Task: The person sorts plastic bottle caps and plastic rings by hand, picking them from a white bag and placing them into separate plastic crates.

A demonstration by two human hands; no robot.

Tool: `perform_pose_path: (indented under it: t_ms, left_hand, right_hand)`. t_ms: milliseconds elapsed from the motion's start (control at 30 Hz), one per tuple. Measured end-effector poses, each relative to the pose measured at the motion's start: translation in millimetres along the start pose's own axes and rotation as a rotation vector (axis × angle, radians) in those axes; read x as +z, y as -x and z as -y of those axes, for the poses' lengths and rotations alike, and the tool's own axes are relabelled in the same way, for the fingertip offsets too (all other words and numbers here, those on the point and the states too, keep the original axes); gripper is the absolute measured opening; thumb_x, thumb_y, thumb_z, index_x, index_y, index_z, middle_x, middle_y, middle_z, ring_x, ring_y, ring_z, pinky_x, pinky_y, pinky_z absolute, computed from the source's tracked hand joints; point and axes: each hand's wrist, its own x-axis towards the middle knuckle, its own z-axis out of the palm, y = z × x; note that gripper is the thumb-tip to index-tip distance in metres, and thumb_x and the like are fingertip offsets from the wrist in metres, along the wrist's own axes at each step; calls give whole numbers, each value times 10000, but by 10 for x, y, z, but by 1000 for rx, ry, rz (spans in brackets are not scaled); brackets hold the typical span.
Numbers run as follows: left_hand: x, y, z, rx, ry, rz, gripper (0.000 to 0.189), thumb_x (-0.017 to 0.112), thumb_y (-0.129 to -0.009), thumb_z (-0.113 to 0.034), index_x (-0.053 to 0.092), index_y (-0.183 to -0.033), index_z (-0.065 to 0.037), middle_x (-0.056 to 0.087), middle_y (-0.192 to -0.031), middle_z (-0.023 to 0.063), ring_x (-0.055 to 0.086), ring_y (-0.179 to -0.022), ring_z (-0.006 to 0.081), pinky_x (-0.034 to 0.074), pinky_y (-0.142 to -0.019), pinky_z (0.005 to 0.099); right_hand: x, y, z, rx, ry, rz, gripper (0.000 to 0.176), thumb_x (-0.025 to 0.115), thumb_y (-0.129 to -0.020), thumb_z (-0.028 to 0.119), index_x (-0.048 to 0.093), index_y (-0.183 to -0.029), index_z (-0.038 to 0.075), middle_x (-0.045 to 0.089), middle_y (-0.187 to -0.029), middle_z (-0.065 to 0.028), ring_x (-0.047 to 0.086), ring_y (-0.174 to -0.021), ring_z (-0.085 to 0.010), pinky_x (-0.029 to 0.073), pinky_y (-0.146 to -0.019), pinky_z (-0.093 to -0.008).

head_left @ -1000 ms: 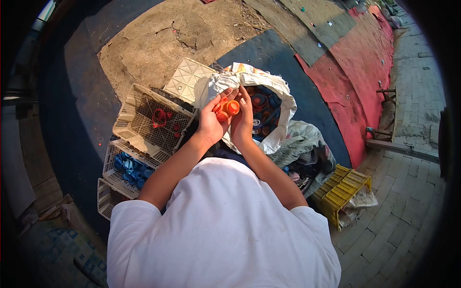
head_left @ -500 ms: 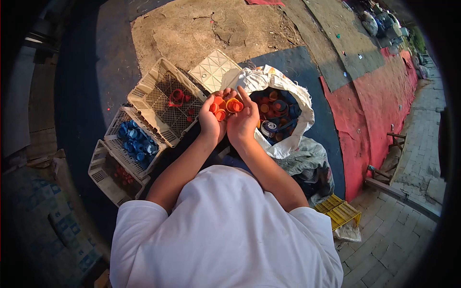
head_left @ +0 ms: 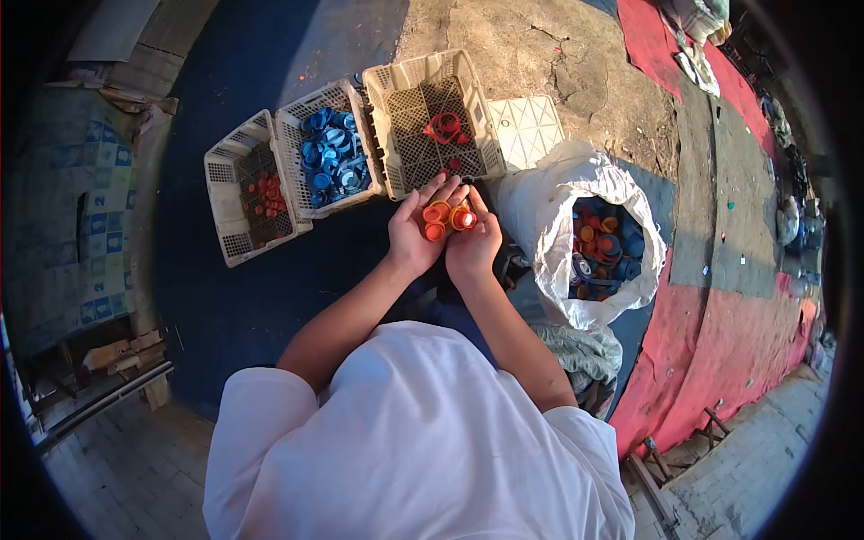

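My left hand [head_left: 413, 236] and my right hand [head_left: 474, 245] are cupped side by side, palms up. Several orange bottle caps [head_left: 436, 214] rest in them, some with yellow rims. Both hands are just in front of the near edge of a large cream crate [head_left: 392, 144], which has a few red pieces [head_left: 444, 128] on its mesh floor. To the right stands a white woven sack [head_left: 551, 216], its mouth open on mixed orange and blue caps [head_left: 605, 245].
Left of the large crate are a crate [head_left: 370, 180] of blue caps [head_left: 335, 153] and a smaller crate [head_left: 216, 191] with red caps [head_left: 266, 194]. A cream lattice panel [head_left: 525, 130] lies behind the sack. Red matting [head_left: 648, 360] covers ground on the right.
The view has turned left, so crates and sack appear farther right. My cupped hands are now before the large crate instead of beside the sack's mouth, and fewer orange caps show in them.
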Motion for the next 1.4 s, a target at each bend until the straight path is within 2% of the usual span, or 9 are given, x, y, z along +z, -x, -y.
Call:
perform_pose_path:
  t_ms: [133,267,400,667,800,900,1133,1267,1400]
  left_hand:
    - [-212,252,-358,68,70,49,461,366,-1076,-359,523,-1376,-46,484,-1535,142,388,-1474,337,265,-1230,519]
    - [-459,507,-755,103,91,-27,486,340,-1080,-385,526,-1369,-42,493,-1527,143,403,-1462,343,273,-1228,519]
    - [-723,893,-1312,114,147,-66,511,343,-1074,-385,570,-1299,14,576,-1427,178,514,-1365,337,328,-1207,481]
    - [-1481,1596,-2435,343,277,-57,522,388,-1043,-385,560,-1307,31,565,-1423,205,474,-1394,371,293,-1225,496]
    - [-1665,1893,-2893,479,305,-126,490,404,-1035,-367,592,-1257,27,595,-1383,220,527,-1344,373,335,-1200,492]
    - [-1933,1907,-3083,552,386,-184,485,409,-1027,-361,584,-1253,30,602,-1369,225,547,-1324,377,349,-1190,487]
    - [-2243,1557,-3631,660,342,-250,473,424,-1003,-347,571,-1247,30,602,-1359,221,536,-1334,379,363,-1184,508]
    - [-2164,1370,-4020,693,294,-316,480,437,-1003,-364,574,-1258,19,612,-1355,197,564,-1305,351,387,-1170,491]
    - [-2244,1129,-4274,675,196,-376,469,443,-1008,-378,577,-1265,-9,614,-1355,163,554,-1306,310,378,-1161,482]
  right_hand:
    - [211,122,-354,55,90,71,547,405,-1013,226,383,-1477,-63,480,-1475,-178,452,-1402,-288,348,-1186,-437]
    - [349,225,-810,89,174,119,544,385,-1033,219,356,-1498,-61,477,-1474,-182,451,-1403,-283,352,-1186,-429]
    - [470,355,-1539,92,191,66,517,389,-1034,227,395,-1470,-50,503,-1446,-165,473,-1381,-281,368,-1169,-425]
    - [937,559,-3133,189,260,147,493,397,-1043,245,422,-1455,-25,522,-1422,-156,494,-1352,-274,367,-1170,-422]
    - [1309,709,-3629,275,335,152,508,422,-1041,229,403,-1472,-37,510,-1433,-159,480,-1366,-281,350,-1186,-430]
    - [1286,550,-3960,316,445,217,564,360,-1032,262,374,-1493,-63,477,-1487,-186,443,-1406,-313,311,-1213,-444]
    - [1646,70,-4459,431,469,155,569,328,-1026,250,373,-1499,-64,468,-1503,-188,427,-1425,-309,304,-1219,-447]
    - [1830,-302,-4642,472,456,246,579,328,-1023,261,376,-1505,-56,463,-1510,-180,426,-1422,-307,293,-1219,-463]
    - [2012,-616,-4797,533,435,159,525,374,-1023,256,449,-1458,-28,507,-1454,-149,464,-1376,-287,321,-1192,-447]
